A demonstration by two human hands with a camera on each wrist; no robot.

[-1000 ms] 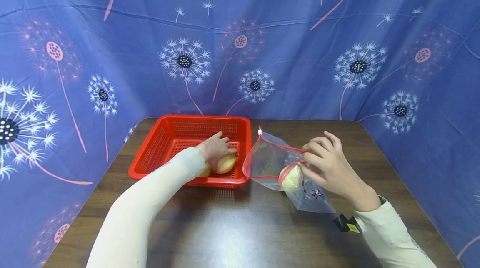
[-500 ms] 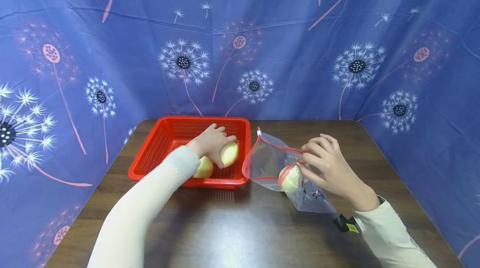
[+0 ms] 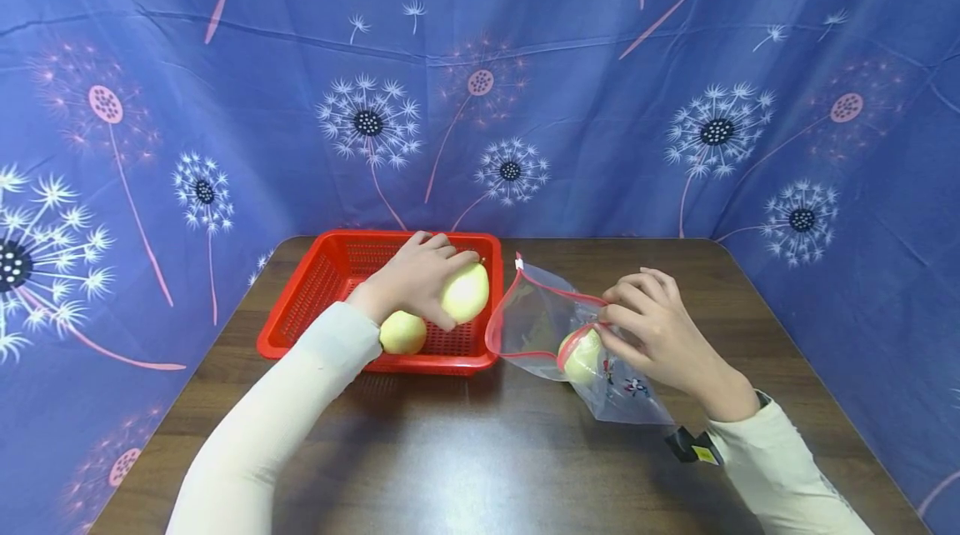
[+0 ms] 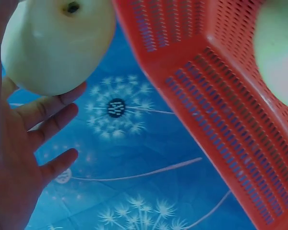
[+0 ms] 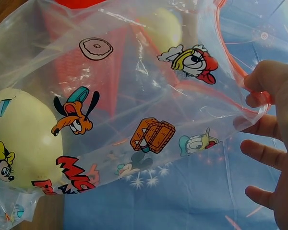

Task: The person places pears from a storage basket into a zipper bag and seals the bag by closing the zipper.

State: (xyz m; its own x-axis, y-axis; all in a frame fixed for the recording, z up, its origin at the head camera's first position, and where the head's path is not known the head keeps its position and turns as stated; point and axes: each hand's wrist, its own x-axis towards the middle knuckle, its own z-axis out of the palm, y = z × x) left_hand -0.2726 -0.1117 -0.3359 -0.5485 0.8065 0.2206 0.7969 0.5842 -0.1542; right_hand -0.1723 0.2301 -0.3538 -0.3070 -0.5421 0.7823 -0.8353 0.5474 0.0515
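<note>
Yellow and smooth, the pear gripped by the left hand over the red basket looks firm yet bruisable: best cupped round its sides. The right hand pinches a limp zip bag.

The place looks like a small table corner, closed off by blue cloth with a dandelion print. The cloth hangs behind the brown wood-grain table and along both its sides, with visible folds. It hides the room, so whether this is a home or a studio cannot be told.
</note>
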